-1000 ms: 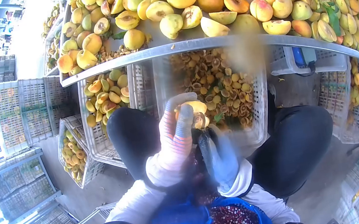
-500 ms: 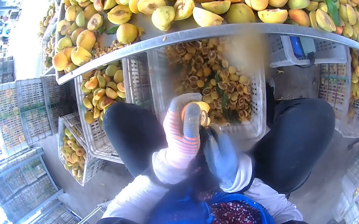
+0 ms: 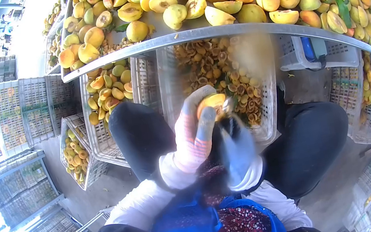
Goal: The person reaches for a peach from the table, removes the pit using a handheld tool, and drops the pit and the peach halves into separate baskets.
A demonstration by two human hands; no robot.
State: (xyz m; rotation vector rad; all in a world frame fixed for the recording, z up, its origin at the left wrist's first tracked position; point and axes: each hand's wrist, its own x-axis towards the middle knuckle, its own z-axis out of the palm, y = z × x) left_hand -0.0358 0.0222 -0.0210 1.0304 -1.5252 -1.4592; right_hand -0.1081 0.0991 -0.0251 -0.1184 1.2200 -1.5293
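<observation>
Head view: I am looking down past the chest onto both gloved hands, held over the lap.
Left grip: the left hand [image 3: 193,134], in a striped glove, is closed around a yellow fruit [image 3: 210,104].
Right grip: the right hand [image 3: 240,151], in a blue glove, is blurred; I cannot tell whether it is closed.
Key relation: the fruit sits up and to the left of the right hand, close by, with its cut face turned towards that hand. The left hand is the one touching it.
Below: a white crate [image 3: 268,103] of pits and scraps stands between the knees, directly under the fruit.
Surface: the metal table [image 3: 173,40] ahead is heaped with whole and halved fruit.
Room: more crates [image 3: 102,143] stand to the left, on a concrete floor [image 3: 306,82].
</observation>
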